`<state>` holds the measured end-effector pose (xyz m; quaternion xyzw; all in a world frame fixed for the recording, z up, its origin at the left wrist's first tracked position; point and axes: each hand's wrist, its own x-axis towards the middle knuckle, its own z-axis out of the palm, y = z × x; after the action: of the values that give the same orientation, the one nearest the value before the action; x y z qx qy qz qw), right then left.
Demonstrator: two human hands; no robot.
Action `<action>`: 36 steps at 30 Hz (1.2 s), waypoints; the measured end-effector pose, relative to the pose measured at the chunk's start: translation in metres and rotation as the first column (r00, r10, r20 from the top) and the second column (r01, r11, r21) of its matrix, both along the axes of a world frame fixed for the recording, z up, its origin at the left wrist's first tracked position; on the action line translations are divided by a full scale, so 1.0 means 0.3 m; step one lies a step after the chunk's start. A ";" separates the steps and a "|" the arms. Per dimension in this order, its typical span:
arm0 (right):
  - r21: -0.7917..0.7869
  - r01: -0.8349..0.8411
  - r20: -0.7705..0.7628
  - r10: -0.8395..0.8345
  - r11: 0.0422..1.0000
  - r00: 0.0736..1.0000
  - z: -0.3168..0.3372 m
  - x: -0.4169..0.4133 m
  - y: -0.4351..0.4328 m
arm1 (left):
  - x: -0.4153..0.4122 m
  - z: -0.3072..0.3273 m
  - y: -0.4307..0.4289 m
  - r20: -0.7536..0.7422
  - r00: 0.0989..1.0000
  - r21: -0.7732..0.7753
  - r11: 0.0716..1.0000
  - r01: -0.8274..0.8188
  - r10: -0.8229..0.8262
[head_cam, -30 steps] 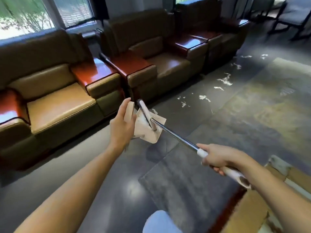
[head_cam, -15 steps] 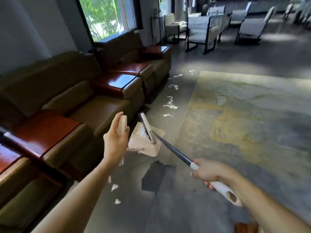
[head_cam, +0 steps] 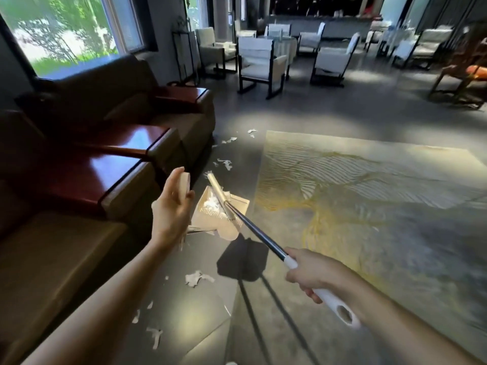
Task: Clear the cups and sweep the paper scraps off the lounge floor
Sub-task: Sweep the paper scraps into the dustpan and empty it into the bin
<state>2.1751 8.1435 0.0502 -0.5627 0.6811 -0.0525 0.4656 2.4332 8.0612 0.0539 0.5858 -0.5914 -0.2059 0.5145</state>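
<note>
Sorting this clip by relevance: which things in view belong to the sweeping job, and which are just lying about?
Part of the job:
left hand holding the dustpan
right hand gripping the broom
paper scraps on the floor

Just there:
brown sofas
rug
white chairs
window

The sofas [head_cam: 79, 180] line the left side, with the window [head_cam: 66, 30] behind them at the far left. The rug [head_cam: 369, 206] lies on the floor [head_cam: 276, 109] to the right. Between sofas and rug runs a strip of bare floor strewn with paper scraps [head_cam: 197, 277], some near, some farther off. Above that strip the dustpan [head_cam: 210, 214] hangs just right of the left hand [head_cam: 171, 206]. The broom [head_cam: 253, 227] has its head in the pan, and its handle slants back to the right hand [head_cam: 311, 270], near right. Chairs [head_cam: 261, 64] stand far behind.
</note>
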 end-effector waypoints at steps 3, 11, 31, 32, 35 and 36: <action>0.020 0.051 0.032 -0.051 0.999 0.998 0.016 -0.041 -0.321 | -0.061 0.031 -0.357 -0.012 0.999 0.038 0.999 0.039 -0.039; 0.064 0.164 0.142 -0.171 0.984 0.975 -0.117 -0.235 -1.199 | -0.266 -0.022 -1.320 0.025 0.997 0.047 0.996 0.073 -0.074; 0.025 0.076 0.065 -0.077 0.997 0.995 -0.058 -0.710 -3.667 | -0.725 -0.052 -3.666 -0.041 0.999 -0.033 0.999 -0.015 0.014; 0.025 0.062 0.067 -0.064 0.998 0.996 -0.050 -0.725 -3.791 | -0.738 -0.042 -3.787 -0.054 0.998 -0.035 0.999 -0.024 0.022; 0.016 0.012 0.048 -0.012 1.000 0.999 -0.016 -0.787 -4.162 | -0.787 0.004 -4.142 -0.062 0.997 -0.024 0.999 -0.039 0.037; 0.018 0.007 0.049 -0.008 1.000 0.999 -0.001 -0.804 -4.277 | -0.806 0.022 -4.250 -0.054 0.998 -0.023 0.999 -0.033 0.032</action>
<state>1.9339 6.8605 0.0499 -0.5545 0.6718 -0.0619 0.4871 2.1914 6.7863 0.0605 0.5833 -0.5701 -0.2061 0.5406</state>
